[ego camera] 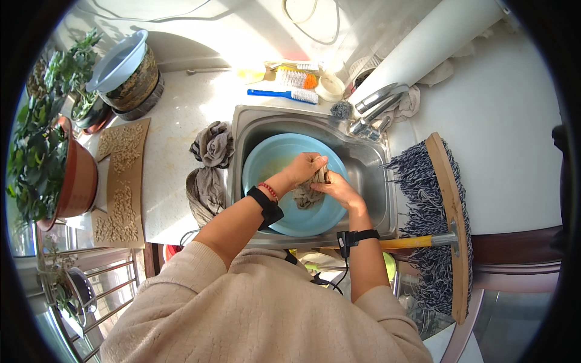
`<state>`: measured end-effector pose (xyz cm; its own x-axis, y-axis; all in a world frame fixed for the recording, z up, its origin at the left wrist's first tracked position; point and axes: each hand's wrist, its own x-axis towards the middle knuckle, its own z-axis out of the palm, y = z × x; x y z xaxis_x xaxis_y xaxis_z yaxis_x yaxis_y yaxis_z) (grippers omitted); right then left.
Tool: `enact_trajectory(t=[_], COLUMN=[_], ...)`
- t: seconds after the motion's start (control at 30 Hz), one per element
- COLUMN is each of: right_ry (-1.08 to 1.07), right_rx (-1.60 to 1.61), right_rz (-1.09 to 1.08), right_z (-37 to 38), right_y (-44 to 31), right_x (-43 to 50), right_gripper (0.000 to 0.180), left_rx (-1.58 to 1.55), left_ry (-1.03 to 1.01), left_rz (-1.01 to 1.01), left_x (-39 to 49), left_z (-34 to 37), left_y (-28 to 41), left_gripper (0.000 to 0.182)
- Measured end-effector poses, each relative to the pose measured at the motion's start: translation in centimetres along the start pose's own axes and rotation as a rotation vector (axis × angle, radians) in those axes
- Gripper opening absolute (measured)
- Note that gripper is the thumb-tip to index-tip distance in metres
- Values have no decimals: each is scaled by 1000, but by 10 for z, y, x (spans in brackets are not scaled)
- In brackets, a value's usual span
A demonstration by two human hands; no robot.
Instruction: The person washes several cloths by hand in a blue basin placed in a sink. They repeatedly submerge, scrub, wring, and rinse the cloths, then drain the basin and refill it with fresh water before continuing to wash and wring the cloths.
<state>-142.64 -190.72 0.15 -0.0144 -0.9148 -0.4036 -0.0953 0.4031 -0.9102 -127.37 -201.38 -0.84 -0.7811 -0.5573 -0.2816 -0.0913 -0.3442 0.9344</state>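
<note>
A wet, brownish cloth [307,196] is bunched between my two hands over a light blue plastic basin [256,159]. My left hand [305,170] grips its upper end, and my right hand [337,188] holds it from the right side. The cloth's lower end hangs down over the basin, where some murky water shows at the left. The basin stands inside a stainless steel sink [370,181]. Wrung grey-brown cloths, one bunched [213,144] and one folded over [205,193], lie on the counter left of the sink.
A chrome faucet [374,113] rises at the sink's back right corner. Behind the sink lie a blue-handled brush [283,94], another scrub brush [295,78] and a steel wool pad [341,110]. A rope mop [447,218] rests at right. Potted plants [75,172] and cardboard with seeds [121,181] stand left.
</note>
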Motion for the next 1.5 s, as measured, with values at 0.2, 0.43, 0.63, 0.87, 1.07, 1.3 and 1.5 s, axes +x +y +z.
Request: enact_trajectory(t=[0.2,0.43,0.63,0.87,1.07,1.3,1.5], right_ry=[250,398,102,218,-117,-170,-124], right_rx=[137,-116,-501,-1030,-1157,-1088,-904], right_rz=[-265,-423,-160,275,437,494,168], right_z=[-8,-15,-32,30,54,45,2], right_y=[-77,-192,-148,24,88,112,32], right_x=[-21,-56,1,119,125,139,120], right_gripper=[24,27,34,36,72,74,30], left_rx=[257,337,1099,1227,1307,1353,1130], left_ry=[-33,-96,327,202,-81,-102,-102], left_rz=[239,306,193,-333,-536,-600,-458], left_x=[-19,-44,-12,41,47,58,56], left_z=[-38,-51,-58,-34,-31,-29,-53], left_y=[66,154,113,-47,-119,-119,-50], left_gripper=[54,37,28,38,76,73,32])
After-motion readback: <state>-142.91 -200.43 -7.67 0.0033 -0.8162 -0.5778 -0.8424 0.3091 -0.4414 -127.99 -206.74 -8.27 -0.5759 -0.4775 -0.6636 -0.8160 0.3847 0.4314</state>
